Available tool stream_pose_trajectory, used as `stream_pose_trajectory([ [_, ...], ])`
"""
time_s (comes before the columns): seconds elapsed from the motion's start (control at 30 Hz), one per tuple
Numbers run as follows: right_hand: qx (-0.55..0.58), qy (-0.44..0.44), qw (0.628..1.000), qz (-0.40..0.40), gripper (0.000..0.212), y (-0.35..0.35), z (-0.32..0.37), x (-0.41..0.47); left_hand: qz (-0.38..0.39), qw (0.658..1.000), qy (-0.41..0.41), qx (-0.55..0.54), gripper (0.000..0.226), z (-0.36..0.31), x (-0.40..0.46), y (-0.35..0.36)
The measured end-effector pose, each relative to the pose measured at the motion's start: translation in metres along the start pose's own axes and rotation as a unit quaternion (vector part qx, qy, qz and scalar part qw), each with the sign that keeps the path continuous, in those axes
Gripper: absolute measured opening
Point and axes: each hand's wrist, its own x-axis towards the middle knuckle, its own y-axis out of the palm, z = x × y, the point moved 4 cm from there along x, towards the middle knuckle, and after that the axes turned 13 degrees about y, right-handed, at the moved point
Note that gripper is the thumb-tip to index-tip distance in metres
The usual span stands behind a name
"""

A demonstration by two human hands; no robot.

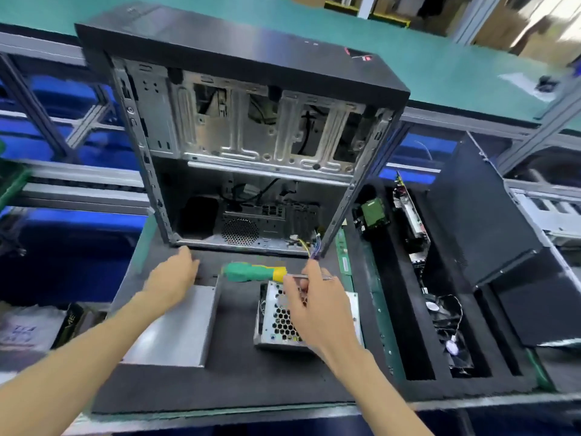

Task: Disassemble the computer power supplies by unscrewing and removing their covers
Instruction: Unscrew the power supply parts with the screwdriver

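A metal power supply [273, 325] with a honeycomb grille lies on the black foam mat [239, 382]. To its left, a flat grey cover [176, 332] rests on the mat. A screwdriver [251, 271] with a green and yellow handle is level above the power supply, handle pointing left. My right hand [314, 306] hovers over the power supply and pinches the screwdriver's shaft. My left hand [174, 276] reaches over the grey cover toward the computer case's lower edge, fingers relaxed and holding nothing.
An open computer case [251, 146] stands upright behind the mat, with loose wires at its lower right corner. On the right, a foam tray [396, 309] holds a drive, a card and a fan in its slots. A black side panel [481, 215] leans beyond it.
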Motion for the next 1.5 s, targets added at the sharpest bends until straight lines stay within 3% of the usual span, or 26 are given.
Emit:
stream_pose_trajectory([
  [0.17,0.069,-0.008,0.997,-0.035,0.033,-0.010,-0.013,-0.024,-0.018,0.999,0.038,-0.002,0.026,0.001,-0.001,-0.005],
  [0.27,0.122,-0.005,0.991,-0.055,0.035,-0.021,-0.028,-0.033,-0.111,0.991,0.077,-0.020,0.022,-0.022,-0.008,-0.032],
  [0.33,0.194,0.011,0.979,-0.056,0.043,-0.031,-0.040,-0.033,-0.143,0.976,0.133,-0.094,0.019,-0.055,-0.015,-0.049],
  [0.4,0.260,0.025,0.964,-0.056,0.044,-0.040,-0.049,-0.031,-0.079,0.960,0.190,-0.190,0.019,-0.099,-0.023,-0.049],
  [0.47,0.291,0.018,0.954,-0.066,0.042,-0.048,-0.056,-0.030,0.062,0.955,0.208,-0.201,0.022,-0.140,-0.028,-0.030],
  [0.57,0.332,-0.009,0.940,-0.073,0.049,-0.052,-0.067,-0.033,0.264,0.932,0.167,-0.186,0.033,-0.166,-0.032,-0.004],
  [0.6,0.360,-0.014,0.930,-0.074,0.048,-0.051,-0.070,-0.034,0.305,0.911,0.146,-0.234,0.028,-0.169,-0.036,0.000],
  [0.67,0.398,-0.030,0.913,-0.085,0.046,-0.048,-0.074,-0.032,0.334,0.887,0.119,-0.297,0.043,-0.172,-0.048,0.008],
  [0.73,0.407,-0.049,0.908,-0.089,0.045,-0.043,-0.073,-0.028,0.280,0.918,0.126,-0.250,0.050,-0.172,-0.056,0.013],
  [0.83,0.398,-0.069,0.911,-0.085,0.046,-0.035,-0.078,-0.019,0.152,0.965,0.132,-0.166,0.041,-0.173,-0.070,0.012],
  [1.07,0.383,-0.048,0.919,-0.083,0.043,-0.027,-0.112,-0.015,-0.040,0.989,0.048,-0.133,0.033,-0.176,-0.117,0.027],
  [1.2,0.351,-0.030,0.933,-0.071,0.041,-0.028,-0.128,-0.022,-0.051,0.989,0.023,-0.135,0.018,-0.176,-0.130,0.039],
  [1.27,0.360,0.010,0.932,-0.048,0.029,-0.027,-0.138,-0.025,-0.058,0.993,0.044,-0.097,0.016,-0.180,-0.130,0.032],
  [1.33,0.404,0.093,0.910,-0.015,0.016,-0.024,-0.147,-0.024,-0.135,0.985,0.105,-0.035,0.025,-0.193,-0.126,0.017],
  [1.4,0.447,0.183,0.875,-0.007,0.021,-0.017,-0.152,-0.022,-0.183,0.969,0.163,-0.020,0.023,-0.218,-0.118,0.006],
  [1.5,0.483,0.278,0.828,-0.051,0.034,-0.010,-0.152,-0.018,-0.078,0.977,0.196,0.030,0.031,-0.255,-0.088,0.024],
])
